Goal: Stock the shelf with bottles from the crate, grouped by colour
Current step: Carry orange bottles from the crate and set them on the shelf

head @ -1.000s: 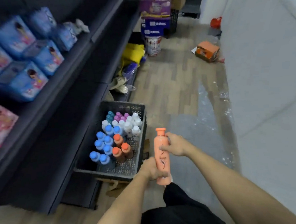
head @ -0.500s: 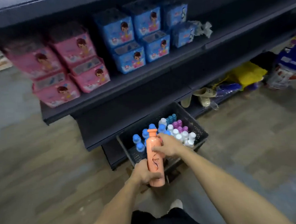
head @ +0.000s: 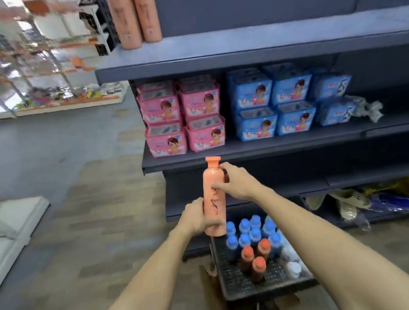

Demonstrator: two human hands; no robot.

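Shelving (head: 252,52) now fills the view head-on, with two orange bottles (head: 135,16) visible on its top board that were out of sight half a second ago, and the crate (head: 263,288) sits lower right. The held orange bottle (head: 213,197) stays upright before the shelf edge, the left hand (head: 195,218) with fingers curled round its base, the right hand (head: 236,180) with fingers wrapped round its shoulder.

Your top shelf (head: 275,37) lies bare to the right of two orange bottles (head: 134,17) standing at its far-left end. Below it, pink packs (head: 184,117) and blue packs (head: 289,103) fill the middle shelf (head: 246,149), leaving its right end open.
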